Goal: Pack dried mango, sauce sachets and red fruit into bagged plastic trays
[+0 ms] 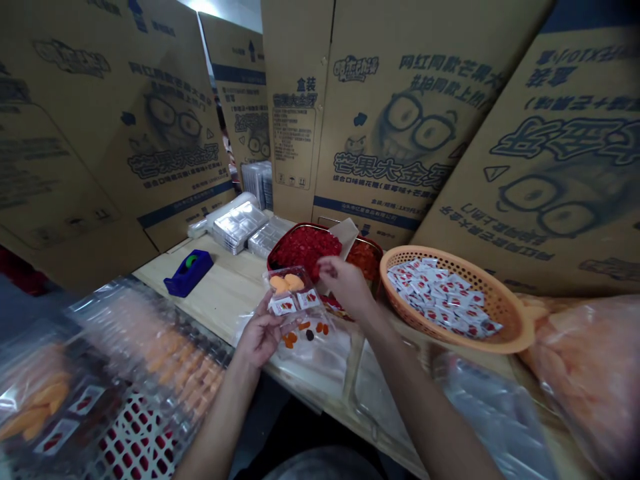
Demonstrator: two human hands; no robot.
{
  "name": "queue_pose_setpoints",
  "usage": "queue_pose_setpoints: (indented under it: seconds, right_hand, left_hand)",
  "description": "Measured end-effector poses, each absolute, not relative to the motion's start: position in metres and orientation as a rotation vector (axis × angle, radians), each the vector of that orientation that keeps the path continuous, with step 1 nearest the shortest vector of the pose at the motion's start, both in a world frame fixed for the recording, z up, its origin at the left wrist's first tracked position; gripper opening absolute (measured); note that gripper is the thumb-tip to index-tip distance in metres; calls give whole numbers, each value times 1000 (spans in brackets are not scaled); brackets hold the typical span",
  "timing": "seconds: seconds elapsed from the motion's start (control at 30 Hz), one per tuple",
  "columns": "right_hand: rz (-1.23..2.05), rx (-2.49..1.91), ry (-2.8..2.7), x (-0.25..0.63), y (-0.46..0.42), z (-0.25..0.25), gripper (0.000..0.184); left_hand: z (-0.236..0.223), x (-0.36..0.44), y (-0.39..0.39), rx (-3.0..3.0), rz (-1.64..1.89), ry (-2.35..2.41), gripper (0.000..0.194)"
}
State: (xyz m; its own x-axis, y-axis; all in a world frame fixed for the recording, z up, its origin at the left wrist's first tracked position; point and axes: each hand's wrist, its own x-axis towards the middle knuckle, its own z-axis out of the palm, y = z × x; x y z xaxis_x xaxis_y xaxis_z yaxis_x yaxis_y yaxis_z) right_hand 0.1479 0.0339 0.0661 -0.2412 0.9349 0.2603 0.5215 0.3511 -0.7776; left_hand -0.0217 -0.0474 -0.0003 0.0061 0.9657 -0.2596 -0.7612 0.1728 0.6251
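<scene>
My left hand point(263, 333) holds a clear plastic tray point(301, 280) by its near left edge. Orange marshmallow-like pieces point(287, 284) lie in its far compartments, and two small printed sachets point(283, 306) fill the near ones. My right hand point(345, 283) is at the near edge of a red-rimmed container heaped with red bits point(307, 245), its fingers pinched together. Whatever is between those fingertips is too small to make out. A white divider point(345, 235) separates the red bits from orange-red bits point(364, 259). Loose orange pieces and one dark piece point(310, 335) lie on plastic below the tray.
An orange basket point(517, 327) of sachets stands right, beside a bag of orange pieces point(590, 373). Stacked clear trays point(239, 223) and a blue tape dispenser point(189, 273) sit left. Filled packs point(165, 353) lie over a white crate point(135, 433). Tall cardboard boxes point(380, 120) wall the back.
</scene>
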Motion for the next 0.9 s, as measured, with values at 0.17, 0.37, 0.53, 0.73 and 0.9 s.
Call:
queue_pose_setpoints:
  seconds: [0.17, 0.37, 0.53, 0.73, 0.9]
  right_hand:
    - [444, -1322, -1697, 179, 44, 49, 24]
    - [225, -1637, -1439, 249, -26, -42, 24]
    - [117, -1862, -1756, 263, -38, -72, 28]
    - [81, -1998, -1820, 263, -35, -76, 31]
    - [-5, -2062, -1855, 262, -31, -84, 37]
  left_hand:
    - [1, -26, -53, 349, 1370, 781, 72]
    - [1, -22, -56, 387, 1295, 827, 74]
    - [0, -12, -60, 385, 1257, 850, 76]
    - [-1, -5, -63, 383, 1259, 830, 76]
    - [-2, -3, -63, 379, 1254, 815, 71]
